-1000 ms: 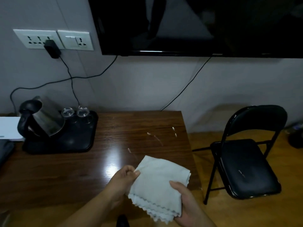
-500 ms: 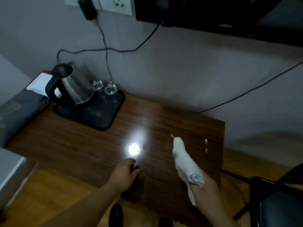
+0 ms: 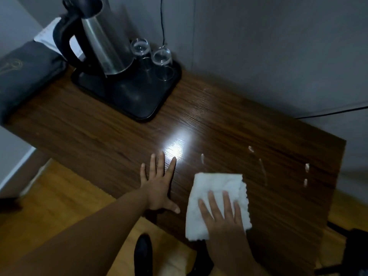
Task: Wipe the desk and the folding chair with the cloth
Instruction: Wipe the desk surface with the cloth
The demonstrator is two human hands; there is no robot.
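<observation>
Scanning from the left, I see a dark bag (image 3: 23, 76) at the desk's end, then a kettle (image 3: 99, 36) and two upturned glasses (image 3: 151, 56) on a black tray (image 3: 143, 104) against the wall, clear of the wiping area. My left hand (image 3: 157, 188) lies flat on the desk (image 3: 219, 120), fingers spread, holding nothing; I judge it braces me. Just right, my right hand (image 3: 221, 214) presses the folded white cloth (image 3: 215, 188) down with open fingers, not pinching. Pale smears (image 3: 262, 168) lie beyond it, likely my next target. The folding chair (image 3: 356, 253) barely shows at the right edge.
</observation>
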